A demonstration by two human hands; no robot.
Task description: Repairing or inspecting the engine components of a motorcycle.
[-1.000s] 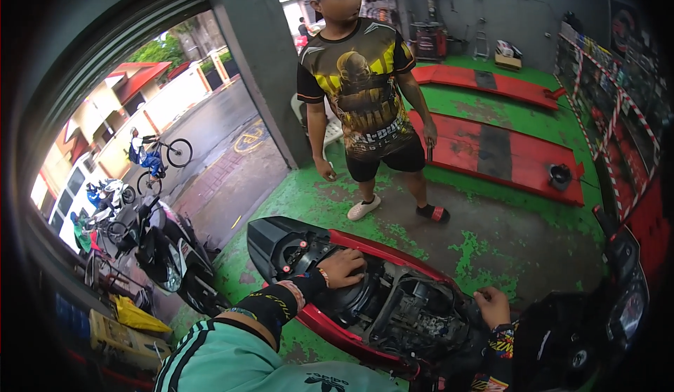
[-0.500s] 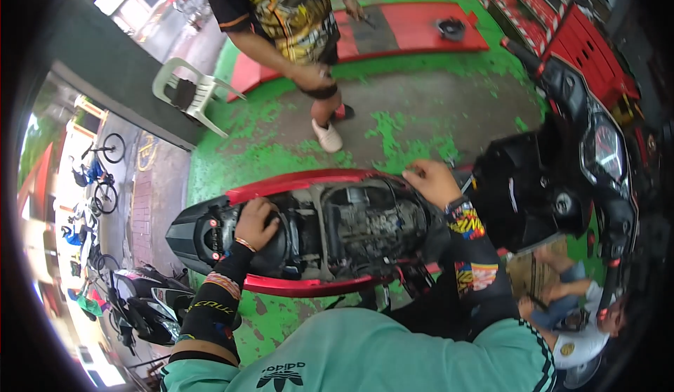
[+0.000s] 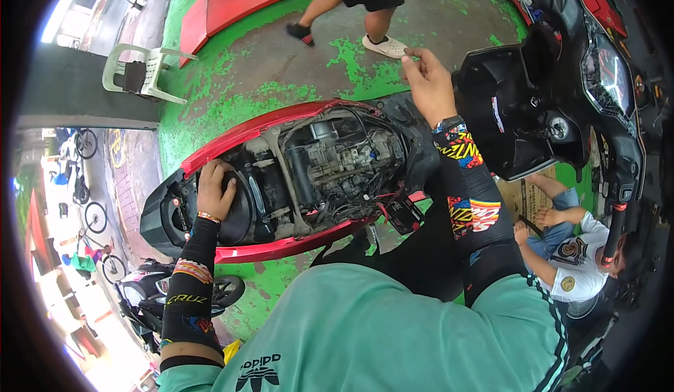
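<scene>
Below me is a red and black scooter [image 3: 256, 126] with its seat off and the engine [image 3: 344, 157] exposed in the frame opening. My left hand [image 3: 216, 192] rests on the rear part of the body, by the round black storage well [image 3: 242, 213], its fingers lying along the rim and the thumb apart. Over the far side, beyond the floorboard, my right hand [image 3: 432, 90] is raised with thumb and fingertips drawn together. Whatever may be between those fingertips is too small to make out. Loose wires and a small black box [image 3: 404, 213] hang at the near side.
One person [image 3: 375, 5] walks on the green floor beyond the scooter. Another person [image 3: 579, 251] sits low at the right, by a cardboard piece [image 3: 525, 199]. A white plastic chair [image 3: 151, 72] and red ramp [image 3: 246, 2] stand far; a parked motorcycle [image 3: 144, 290] is at left.
My right hand has lifted away to the far side, and its thumb and fingers have come together. My left hand stays on the rear body. The walking person has moved to the right.
</scene>
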